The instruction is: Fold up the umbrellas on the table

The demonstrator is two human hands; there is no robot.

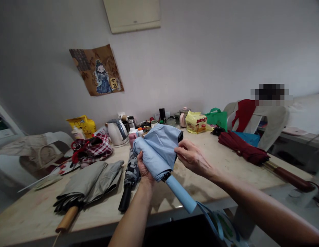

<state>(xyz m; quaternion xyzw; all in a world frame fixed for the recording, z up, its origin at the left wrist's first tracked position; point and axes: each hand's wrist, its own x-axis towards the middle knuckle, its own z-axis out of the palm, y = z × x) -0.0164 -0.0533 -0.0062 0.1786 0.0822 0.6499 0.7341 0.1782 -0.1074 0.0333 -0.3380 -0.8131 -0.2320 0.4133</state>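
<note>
Our left hand is grasping the light-blue umbrella along its left, our right hand is pinching its right edge, we are holding it over the table, camouflage umbrella lying just left, grey umbrella farther left, dark-red umbrella lying right.

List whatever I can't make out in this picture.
All in the head view:
- Left hand: most of its fingers, hidden behind the blue umbrella.
- Camouflage umbrella: part of it, covered by the left hand and blue umbrella.
- Cord of the gray umbrella: its end, cut off by the bottom edge.
- Wall box: its top, cut off by the top edge.
- Pale yellow pack: its fine print, too small.
</note>
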